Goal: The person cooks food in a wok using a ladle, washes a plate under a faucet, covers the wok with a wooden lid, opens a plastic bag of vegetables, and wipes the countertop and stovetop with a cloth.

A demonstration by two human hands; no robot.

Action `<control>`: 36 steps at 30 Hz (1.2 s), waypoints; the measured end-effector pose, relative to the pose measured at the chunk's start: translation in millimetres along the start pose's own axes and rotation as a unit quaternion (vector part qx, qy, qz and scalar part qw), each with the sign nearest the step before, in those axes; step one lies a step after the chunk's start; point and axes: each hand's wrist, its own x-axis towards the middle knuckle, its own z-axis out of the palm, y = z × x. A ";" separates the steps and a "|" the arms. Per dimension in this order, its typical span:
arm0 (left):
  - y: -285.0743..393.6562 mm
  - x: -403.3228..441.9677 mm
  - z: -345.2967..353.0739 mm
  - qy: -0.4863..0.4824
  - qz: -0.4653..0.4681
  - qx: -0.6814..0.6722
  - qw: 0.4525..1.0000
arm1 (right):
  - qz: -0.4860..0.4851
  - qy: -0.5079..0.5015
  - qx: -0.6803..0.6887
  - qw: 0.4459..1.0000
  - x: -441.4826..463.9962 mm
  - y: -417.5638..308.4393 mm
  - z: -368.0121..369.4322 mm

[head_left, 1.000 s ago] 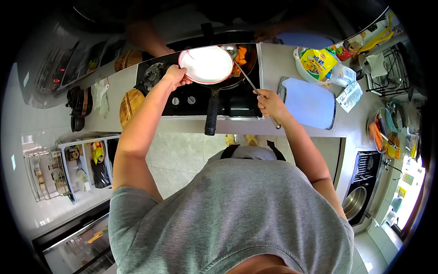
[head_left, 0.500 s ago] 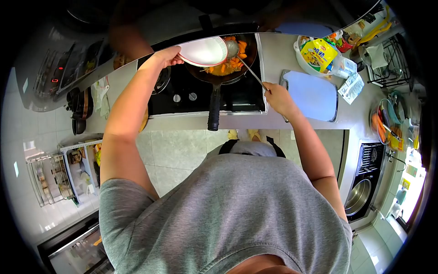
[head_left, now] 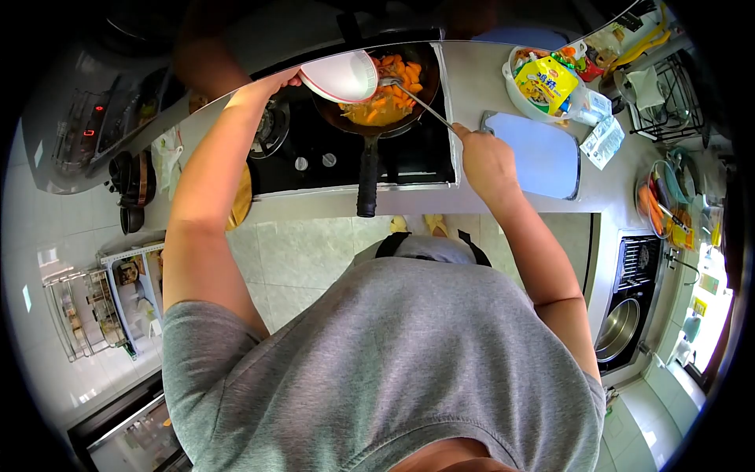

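At the far side of the stove my left hand is closed on a white bowl with a red rim, tilted over the left part of a wok. In the wok lie orange carrot pieces in a yellow-brown broth. My right hand is wrapped round the end of a long-handled metal ladle. The ladle's head is at the bowl's right rim, above the carrots; whether it holds food I cannot make out. The wok's black handle points toward me, with neither hand on it.
A blue cutting board lies right of the stove. Behind it stands a white basket with a yellow packet. The dark range hood hangs low over the far side. A sink is at the right.
The ladle's head has turned and shifted left against the bowl's rim. The bowl has moved slightly left, uncovering more of the wok's broth. My right hand has risen a little.
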 end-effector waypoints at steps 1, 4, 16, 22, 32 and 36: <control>-0.5 0.9 2.1 0.037 0.051 0.037 0.997 | 0.001 0.002 -0.006 1.000 -0.3 -1.0 -1.6; 1.0 2.9 14.4 0.145 0.166 0.127 0.967 | 0.002 0.012 -0.016 1.000 -0.3 -3.3 -0.3; 50.2 -6.2 37.4 0.095 -0.014 0.163 0.982 | 0.017 -0.012 0.005 1.000 -0.2 -3.0 12.8; 22.2 -39.8 35.1 0.101 -0.126 0.166 0.973 | -0.004 -0.084 0.065 0.994 5.3 18.3 5.3; -36.3 -170.9 43.4 0.170 -0.570 -0.642 0.483 | -0.007 -0.077 0.235 0.969 11.7 53.2 18.0; -82.6 -230.7 49.6 0.253 -0.575 -0.595 0.502 | 0.058 -0.112 0.266 0.956 -2.6 26.5 7.2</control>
